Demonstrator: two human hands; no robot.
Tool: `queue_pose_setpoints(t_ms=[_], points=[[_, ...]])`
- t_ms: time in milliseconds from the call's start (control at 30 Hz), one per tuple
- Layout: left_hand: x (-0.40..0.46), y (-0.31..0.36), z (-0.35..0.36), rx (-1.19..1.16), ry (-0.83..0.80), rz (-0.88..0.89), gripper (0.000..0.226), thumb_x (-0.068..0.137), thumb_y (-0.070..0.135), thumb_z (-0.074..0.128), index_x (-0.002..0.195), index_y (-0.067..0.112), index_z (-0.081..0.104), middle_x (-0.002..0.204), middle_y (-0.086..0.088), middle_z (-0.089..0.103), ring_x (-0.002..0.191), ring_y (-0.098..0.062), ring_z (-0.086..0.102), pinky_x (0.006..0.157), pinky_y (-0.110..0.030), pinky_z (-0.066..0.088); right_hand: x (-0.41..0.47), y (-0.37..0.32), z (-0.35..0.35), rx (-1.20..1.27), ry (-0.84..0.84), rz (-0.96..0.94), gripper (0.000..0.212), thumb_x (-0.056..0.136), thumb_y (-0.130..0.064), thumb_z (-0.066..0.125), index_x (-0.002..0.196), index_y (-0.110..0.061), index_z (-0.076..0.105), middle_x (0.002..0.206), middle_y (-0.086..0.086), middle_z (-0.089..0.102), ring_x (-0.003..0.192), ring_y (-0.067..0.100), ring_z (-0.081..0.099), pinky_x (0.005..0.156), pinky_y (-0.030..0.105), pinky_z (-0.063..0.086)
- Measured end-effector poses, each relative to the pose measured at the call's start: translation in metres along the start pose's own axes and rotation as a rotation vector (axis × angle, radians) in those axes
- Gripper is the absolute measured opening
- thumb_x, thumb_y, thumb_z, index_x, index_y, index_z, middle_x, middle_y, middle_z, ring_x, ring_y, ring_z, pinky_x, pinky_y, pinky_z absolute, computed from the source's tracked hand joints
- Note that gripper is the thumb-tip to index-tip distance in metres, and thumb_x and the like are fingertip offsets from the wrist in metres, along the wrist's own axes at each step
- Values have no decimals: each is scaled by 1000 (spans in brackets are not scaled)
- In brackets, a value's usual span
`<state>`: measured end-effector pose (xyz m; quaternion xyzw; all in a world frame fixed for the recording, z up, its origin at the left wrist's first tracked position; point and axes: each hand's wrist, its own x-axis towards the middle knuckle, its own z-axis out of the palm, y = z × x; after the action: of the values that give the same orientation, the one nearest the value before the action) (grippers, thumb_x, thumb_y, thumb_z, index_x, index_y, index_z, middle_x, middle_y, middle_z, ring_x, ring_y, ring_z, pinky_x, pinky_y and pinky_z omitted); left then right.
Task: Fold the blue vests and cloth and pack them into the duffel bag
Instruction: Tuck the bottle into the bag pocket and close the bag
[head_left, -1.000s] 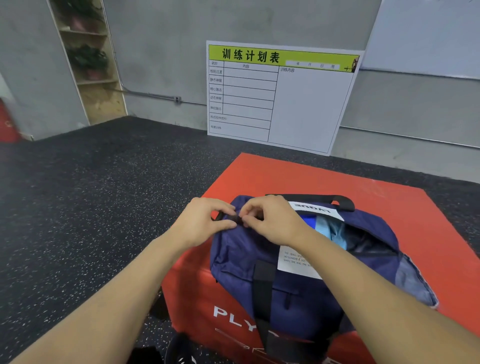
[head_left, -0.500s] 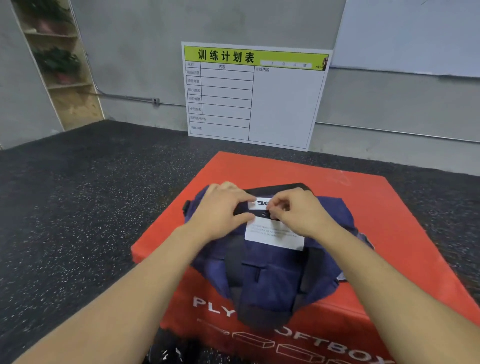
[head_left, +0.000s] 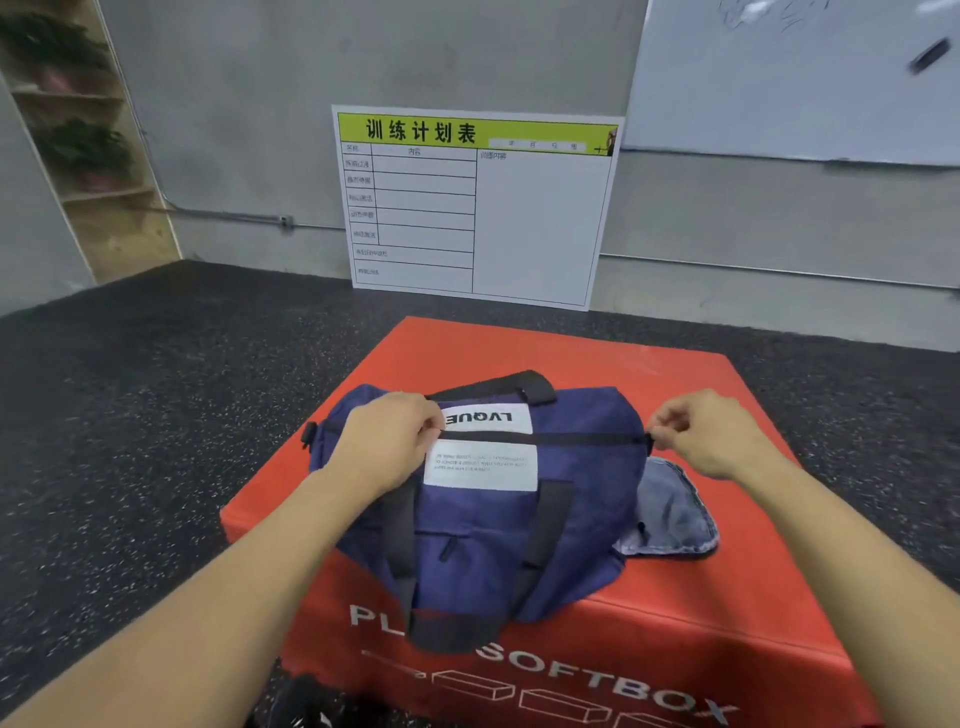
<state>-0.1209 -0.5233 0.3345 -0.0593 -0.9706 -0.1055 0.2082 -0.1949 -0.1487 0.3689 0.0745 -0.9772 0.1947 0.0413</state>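
A navy duffel bag (head_left: 483, 530) with white labels and black straps lies on the red soft box (head_left: 727, 613). Its black top zipper line runs closed across the bag from left to right. My left hand (head_left: 387, 447) grips the bag's fabric at the zipper's left end. My right hand (head_left: 709, 434) pinches the zipper pull at the right end of the bag. A pale blue-grey flap (head_left: 670, 514) sticks out from the bag's right side. The vests and cloth are not visible.
The red box stands on dark speckled rubber flooring (head_left: 130, 441). A white training-plan board (head_left: 478, 208) leans on the grey wall behind. A wooden shelf with plants (head_left: 88, 156) is at the far left, and a whiteboard (head_left: 805, 78) hangs at upper right.
My right hand has travelled from beside my left hand to the bag's right end, drawing the zipper closed. The light blue contents seen earlier are now covered. My left hand stays put.
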Motion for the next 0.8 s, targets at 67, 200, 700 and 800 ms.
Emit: queue_pose_setpoints(t_ms=[67, 200, 700, 800], points=[[-3, 18, 8, -107, 34, 13, 10, 92, 31, 60, 101, 31, 65, 104, 13, 67, 98, -13, 62, 72, -34, 49, 3, 3, 9, 31, 18, -42, 22, 88, -19, 73, 77, -35, 63, 79, -15, 69, 81, 17, 67, 76, 32, 50], [-16, 55, 28, -297, -148, 128, 60, 82, 59, 64, 137, 38, 52, 144, 18, 52, 128, -9, 54, 101, -38, 49, 6, -1, 28, 402, -73, -74, 29, 96, -19, 69, 123, -29, 62, 112, -8, 59, 110, 17, 57, 95, 39, 50], [9, 45, 71, -84, -309, 85, 54, 102, 44, 45, 153, 50, 29, 166, 21, -12, 121, -23, 59, 90, -40, 53, 6, -1, 59, 572, -42, 146, 27, 79, -11, 82, 102, -23, 76, 93, 2, 69, 77, 15, 62, 62, 20, 48], [30, 25, 79, -93, -361, 24, 47, 107, 38, 36, 153, 48, 32, 169, 9, -12, 140, -30, 45, 108, -44, 44, -12, -19, 69, 605, -49, 114, 14, 80, -11, 80, 92, -18, 75, 64, -4, 60, 49, 10, 53, 54, 24, 43]])
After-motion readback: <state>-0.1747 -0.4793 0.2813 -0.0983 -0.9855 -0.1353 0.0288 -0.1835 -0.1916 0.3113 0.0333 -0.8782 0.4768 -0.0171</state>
